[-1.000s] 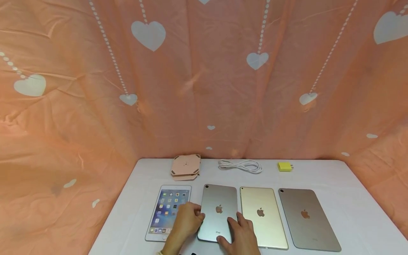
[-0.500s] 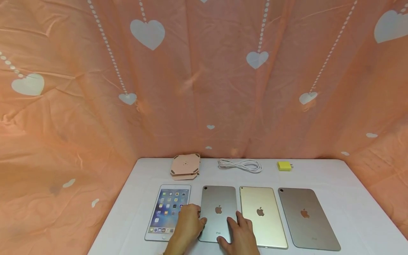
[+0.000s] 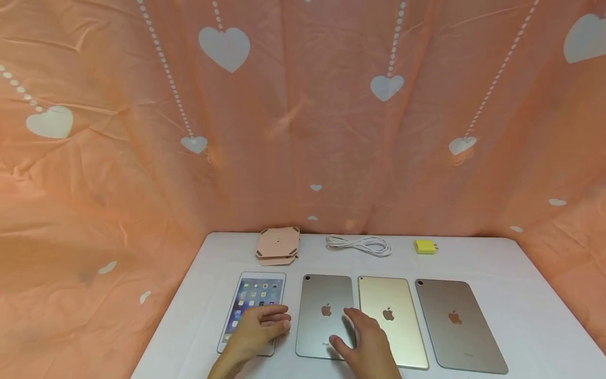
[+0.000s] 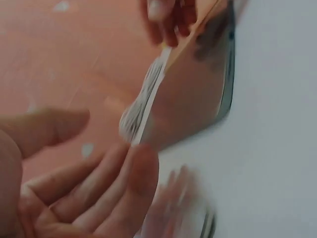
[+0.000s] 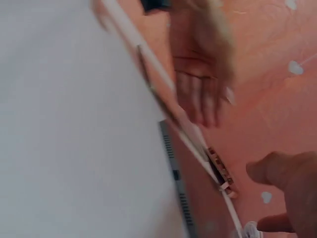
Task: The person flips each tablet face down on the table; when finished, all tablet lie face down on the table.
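Observation:
A grey tablet [image 3: 322, 295] lies face down between my hands, its apple logo and "iPad" lettering up. My left hand [image 3: 255, 329] is off its left edge, fingers extended, over the lower part of a white tablet [image 3: 259, 288] whose lit screen shows app icons. On the other side, my right hand [image 3: 371, 342] hovers with thumb and forefinger spread over the grey tablet's lower right, overlapping a gold tablet [image 3: 388, 292]. Neither hand holds anything. The right wrist view shows the grey tablet's bottom edge [image 5: 176, 173] with its speaker holes and port. Both wrist views are blurred.
A darker grey tablet [image 3: 454, 305] lies face down at the right of the row. Along the back of the white table [image 3: 492, 258] are a folded pink stand [image 3: 278, 243], a coiled white cable [image 3: 362, 245] and a yellow charger plug [image 3: 425, 247]. Peach cloth [image 3: 303, 131] hangs around it.
My left hand has let go of the grey tablet's left edge and drawn away to the left. My right hand has lifted from its right edge. The grey tablet has been straightened slightly.

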{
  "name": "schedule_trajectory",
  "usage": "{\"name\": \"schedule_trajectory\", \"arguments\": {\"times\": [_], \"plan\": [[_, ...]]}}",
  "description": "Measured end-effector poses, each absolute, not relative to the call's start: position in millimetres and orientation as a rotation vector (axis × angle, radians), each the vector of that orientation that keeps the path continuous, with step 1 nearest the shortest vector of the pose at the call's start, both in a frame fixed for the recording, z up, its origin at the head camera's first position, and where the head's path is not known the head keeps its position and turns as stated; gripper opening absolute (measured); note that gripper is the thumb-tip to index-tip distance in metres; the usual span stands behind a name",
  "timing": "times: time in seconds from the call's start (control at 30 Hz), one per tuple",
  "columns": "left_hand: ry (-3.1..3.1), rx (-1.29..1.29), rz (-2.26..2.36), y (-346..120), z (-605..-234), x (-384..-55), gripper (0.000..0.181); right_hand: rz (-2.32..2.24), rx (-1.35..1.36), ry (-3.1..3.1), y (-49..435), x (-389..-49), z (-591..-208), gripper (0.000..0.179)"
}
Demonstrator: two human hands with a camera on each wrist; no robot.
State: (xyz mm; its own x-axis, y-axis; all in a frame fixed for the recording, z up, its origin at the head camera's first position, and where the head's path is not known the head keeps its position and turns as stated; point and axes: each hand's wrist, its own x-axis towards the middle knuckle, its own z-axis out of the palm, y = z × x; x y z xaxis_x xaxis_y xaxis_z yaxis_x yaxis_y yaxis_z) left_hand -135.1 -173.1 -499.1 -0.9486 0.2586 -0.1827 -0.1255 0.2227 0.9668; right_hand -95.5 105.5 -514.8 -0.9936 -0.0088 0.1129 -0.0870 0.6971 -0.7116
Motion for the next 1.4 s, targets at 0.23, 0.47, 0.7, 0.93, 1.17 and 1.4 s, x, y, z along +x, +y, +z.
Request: {"name": "schedule_trajectory", "arguments": {"times": [0.23,0.47,0.7,0.93,1.17,1.4], "plan": [[1.937,0.089,1.914,-244.5,-493.0,-132.8,0.062,2.071,0.214,-2.651,111.9,-106.5,-505.6,0.061],[1.890,0.038,1.925,-296.4,-487.6,-133.5,0.064,2.539,0.374,-2.518,96.5,-116.9,-506.2,0.062],[2.152,-0.152,1.811,-305.9,-484.5,-135.4,0.064,2.821,0.197,-2.334,66.8,-124.1,-510.5,0.065],[2.451,-0.365,1.614,-288.2,-488.1,-143.8,0.050,2.957,0.106,-2.270,35.8,-126.8,-508.6,0.065],[2.571,-0.365,1.465,-266.9,-489.7,-148.8,0.052,2.958,-0.049,-2.305,18.6,-132.4,-509.1,0.062],[2.748,-0.187,1.059,-252.5,-492.7,-150.8,0.069,3.041,-0.240,-2.208,11.2,-135.2,-509.2,0.041]]}}
